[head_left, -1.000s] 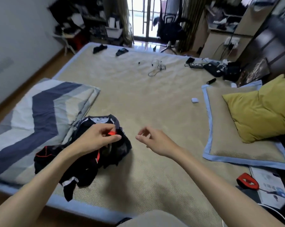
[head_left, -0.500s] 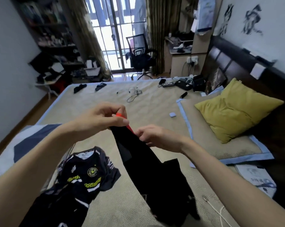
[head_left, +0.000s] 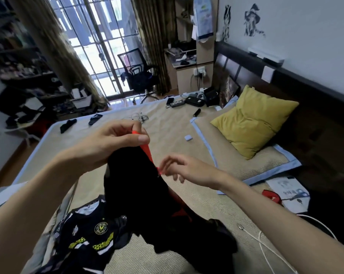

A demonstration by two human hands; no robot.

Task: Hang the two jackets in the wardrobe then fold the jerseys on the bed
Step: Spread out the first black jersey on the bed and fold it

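Black jersey with orange trim (head_left: 139,186) lifted above near edge of woven-mat bed (head_left: 167,139). Left hand (head_left: 111,143) pinches orange collar edge; right hand (head_left: 185,171) pinches trim lower, likely locating shoulders for folding. Second crested black jersey (head_left: 88,236) lies at near-left corner.

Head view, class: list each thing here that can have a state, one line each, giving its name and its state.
Left hand: pinches the red trim at the top of the black jersey.
Right hand: pinches the same trim lower down.
Black jersey: lifted, hanging crumpled, lower end on the bed.
Crested jersey: lying unfolded on the bed.
Yellow pillow: propped by the headboard.
Office chair: unoccupied.
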